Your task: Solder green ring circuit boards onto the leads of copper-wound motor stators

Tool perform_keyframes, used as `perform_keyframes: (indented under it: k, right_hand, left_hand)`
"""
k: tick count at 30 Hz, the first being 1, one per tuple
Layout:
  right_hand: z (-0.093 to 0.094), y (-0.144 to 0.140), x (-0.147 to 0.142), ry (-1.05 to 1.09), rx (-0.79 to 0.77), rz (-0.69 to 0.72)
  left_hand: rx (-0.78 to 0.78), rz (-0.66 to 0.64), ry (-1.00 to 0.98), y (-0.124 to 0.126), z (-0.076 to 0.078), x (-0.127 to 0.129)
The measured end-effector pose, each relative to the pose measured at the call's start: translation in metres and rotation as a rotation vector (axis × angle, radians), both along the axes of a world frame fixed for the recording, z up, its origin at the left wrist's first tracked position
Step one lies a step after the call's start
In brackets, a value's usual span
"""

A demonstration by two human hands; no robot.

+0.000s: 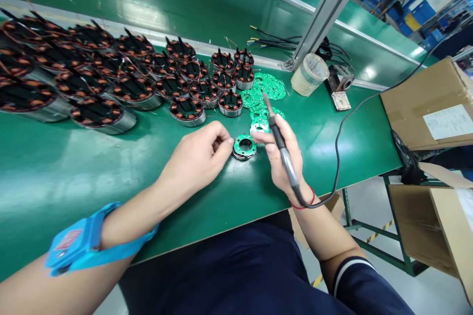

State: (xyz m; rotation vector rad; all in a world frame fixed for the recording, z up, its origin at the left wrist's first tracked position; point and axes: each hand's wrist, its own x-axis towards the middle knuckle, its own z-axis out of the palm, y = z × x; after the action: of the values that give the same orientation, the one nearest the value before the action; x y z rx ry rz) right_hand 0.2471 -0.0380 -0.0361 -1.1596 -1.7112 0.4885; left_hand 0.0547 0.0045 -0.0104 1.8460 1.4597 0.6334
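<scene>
A: Nearest to us, what's on the arm?

B: A blue wrist strap [83, 246] on the left forearm, close to the near edge of the green bench [111, 177]. Farther in, the left hand [195, 160] is curled, its fingertips pinching the left rim of a small motor stator capped with a round green board [244, 146]. That piece sits on the bench, between the two hands and right of centre.

A: And the right hand?

B: The right hand [284, 157] is closed around a soldering iron [278, 138], held like a pen, tip pointing away and up. Its black cord [338, 152] loops off to the right.

A: How would that stator handle?

B: My guess is compact and dense for its size, with a stiff steel core. The board on top looks thin, and the copper windings would be delicate. The outer rim seems the safest place to grip, as the left fingers do now. The metal side may be smooth, so a firm pinch would suit it.

A: Beyond the hands?

B: A loose heap of green boards [264, 89], then rows of wound stators [121, 78] spreading far left. At far right stand a capped plastic jar [309, 75] and a cardboard box [428, 103].
</scene>
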Motion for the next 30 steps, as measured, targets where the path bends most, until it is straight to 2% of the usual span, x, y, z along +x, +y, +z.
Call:
perform_keyframes:
  k: [5,8,10,12,15,17,19,26,30]
  right_hand:
    - [0.007,0.011,-0.001,-0.307,-0.141,0.257]
    - [0.005,0.015,0.002,-0.351,-0.159,0.188]
    - [0.001,0.017,0.005,-0.326,-0.148,0.077]
    - [-0.003,0.018,0.009,-0.286,-0.131,0.030]
    - [-0.008,0.017,0.010,-0.243,-0.104,0.069]
    - [-0.010,0.014,0.008,-0.250,-0.078,0.086]
    - [-0.010,0.012,0.003,-0.291,-0.033,0.101]
    - [0.002,0.009,-0.009,-0.442,0.187,0.149]
    - [0.004,0.008,-0.010,-0.454,0.223,0.089]
  left_hand:
    - [0.022,-0.014,0.006,0.002,-0.002,0.001]
    - [-0.062,-0.032,-0.059,0.005,-0.009,-0.002]
    - [-0.133,-0.084,-0.089,0.007,-0.013,-0.005]
    - [-0.141,-0.147,-0.045,0.009,-0.015,-0.008]
    - [-0.003,-0.150,0.012,0.011,-0.014,-0.010]
    - [0.094,-0.119,-0.057,0.012,-0.011,-0.011]
    - [0.118,-0.121,-0.163,0.014,-0.011,-0.010]
    - [-0.053,-0.091,-0.341,0.017,-0.017,-0.007]
    - [-0.110,-0.043,-0.354,0.017,-0.018,-0.007]
